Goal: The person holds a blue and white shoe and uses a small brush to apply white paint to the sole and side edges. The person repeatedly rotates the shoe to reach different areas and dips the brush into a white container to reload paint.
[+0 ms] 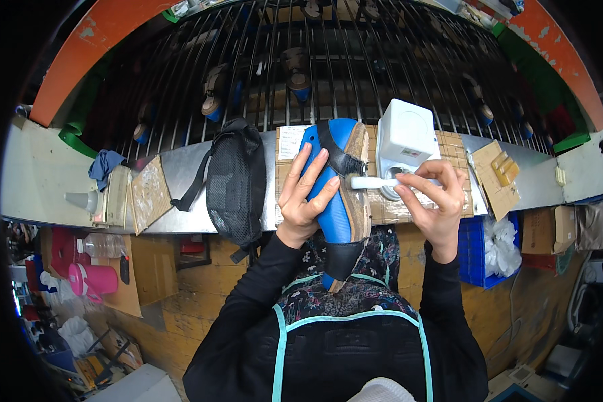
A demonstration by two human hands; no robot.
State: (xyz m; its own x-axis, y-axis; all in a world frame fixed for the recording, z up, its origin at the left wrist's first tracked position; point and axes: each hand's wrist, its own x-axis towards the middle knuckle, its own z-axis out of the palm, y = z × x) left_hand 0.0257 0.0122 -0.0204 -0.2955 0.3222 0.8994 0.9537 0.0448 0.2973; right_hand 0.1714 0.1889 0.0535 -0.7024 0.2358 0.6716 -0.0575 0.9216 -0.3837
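A blue and black shoe (340, 181) with a tan, rough-looking underside lies on its side in front of me. My left hand (306, 194) is closed round its blue side, fingers spread along it. Between the thumb and fingers of my right hand (435, 194) is a small brush with a white handle (375, 182). The brush's bristle end meets the shoe's underside edge near the black strap. Just beyond my right fingers stands a white plastic dispenser (405, 130), its round metal-rimmed opening partly hidden by the hand.
A corrugated cardboard sheet (455, 201) lies under the dispenser on the metal bench. A black mesh bag (236, 181) stands to the left. Behind runs a rack of dark rods (261, 80) carrying several shoes. A yellowish block (504, 168) lies at right; a blue crate (474, 251) sits below.
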